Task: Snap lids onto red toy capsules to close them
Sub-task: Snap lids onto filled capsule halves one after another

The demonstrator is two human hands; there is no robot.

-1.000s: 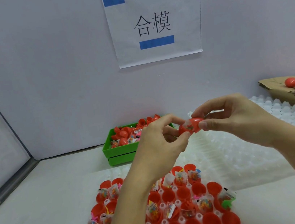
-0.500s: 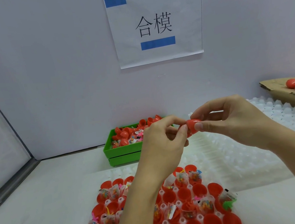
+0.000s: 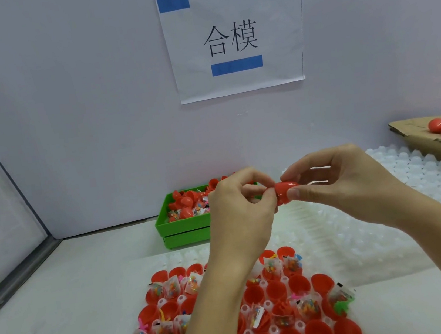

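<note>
Capsule point(image 3: 285, 190): red, up in the air between your hands, above the tray of open red cups point(image 3: 274, 295).
Right hand point(image 3: 352, 185): your thumb and fingers pinch it.
Left hand point(image 3: 242, 209): your curled fingertips pinch its other end.

Both hands raised, L point(image 3: 240, 203) & R point(image 3: 340, 178) fingertips pinching together

There is one view only — a wide-angle camera worn on the person's head, looking forward and slightly down across the white table point(image 3: 50, 318) toward the wall point(image 3: 77, 102). It sits close to the work: both forearms enter from the bottom edge, the paper sign point(image 3: 233, 37) fills the upper centre, and the green bin point(image 3: 182, 228) lies mid-frame — straight lines bend near the borders.
</note>
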